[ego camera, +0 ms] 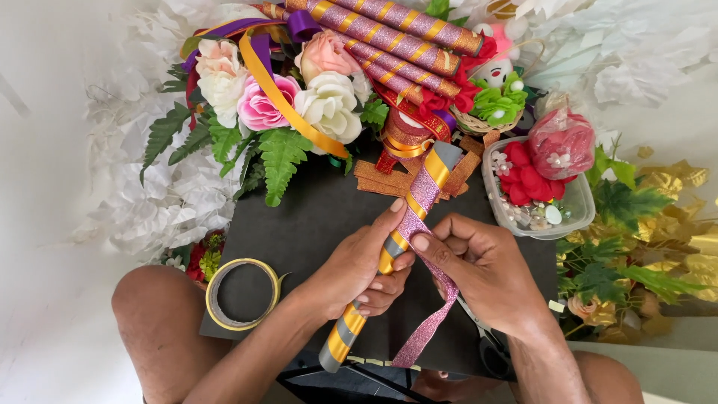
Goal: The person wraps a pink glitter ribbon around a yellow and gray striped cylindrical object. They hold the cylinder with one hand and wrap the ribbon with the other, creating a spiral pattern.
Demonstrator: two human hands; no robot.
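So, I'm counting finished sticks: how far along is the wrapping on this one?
Done: several finished sticks lie among the flowers, and this stick already carries gold spiral tape. In hand: the left hand grips it while the right hand winds pink glitter ribbon around the upper part. Left: the lower half shows only grey and gold, with loose ribbon hanging.

glittery pink ribbon (428,303); glossy gold-banded grey stick (357,314); matt black board (314,217).
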